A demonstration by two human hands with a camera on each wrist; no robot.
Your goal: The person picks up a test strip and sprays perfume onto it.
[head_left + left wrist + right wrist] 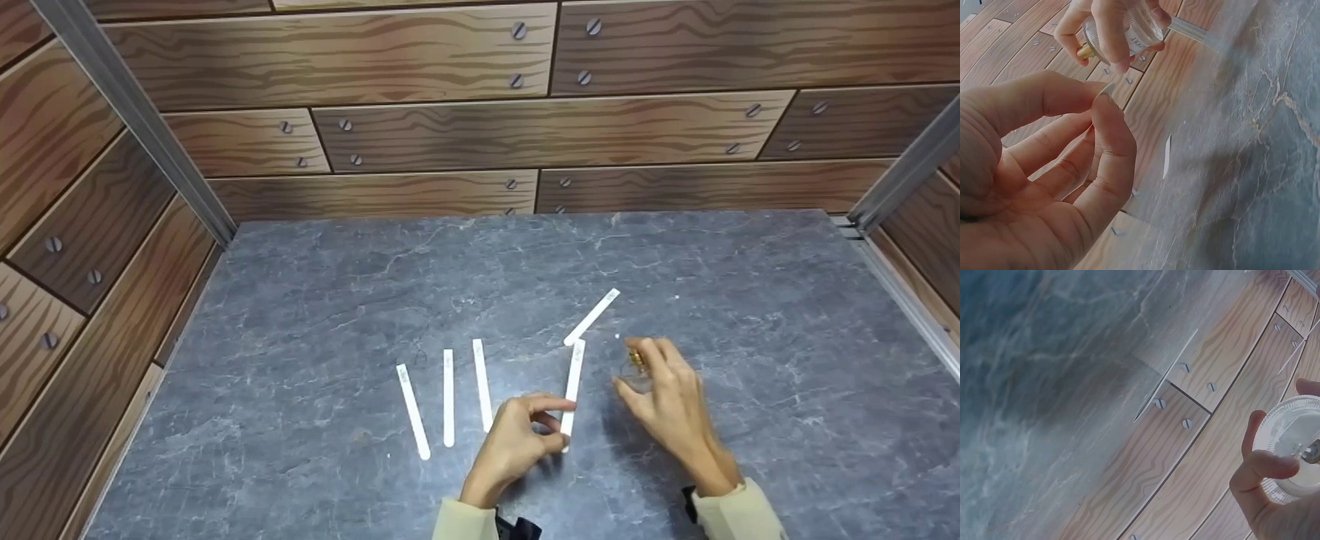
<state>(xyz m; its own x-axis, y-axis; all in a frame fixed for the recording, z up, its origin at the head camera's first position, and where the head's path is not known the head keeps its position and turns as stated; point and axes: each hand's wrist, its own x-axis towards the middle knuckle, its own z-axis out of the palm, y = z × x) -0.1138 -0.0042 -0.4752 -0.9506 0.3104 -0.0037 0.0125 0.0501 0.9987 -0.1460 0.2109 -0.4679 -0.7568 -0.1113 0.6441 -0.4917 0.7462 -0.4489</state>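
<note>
My left hand pinches the lower part of a white paper test strip between thumb and fingers. Only the edge of that strip shows in the left wrist view. Just to the right, my right hand grips a small clear glass perfume bottle with a gold nozzle. The bottle's ribbed round glass shows at the right edge of the right wrist view. The head view shows the bottle mostly hidden by the fingers. Bottle and held strip are apart.
Three more white strips, a left one, a middle one and a right one, lie left of my left hand. Another strip lies slanted beyond the held one. Wood-patterned walls border the grey marbled table.
</note>
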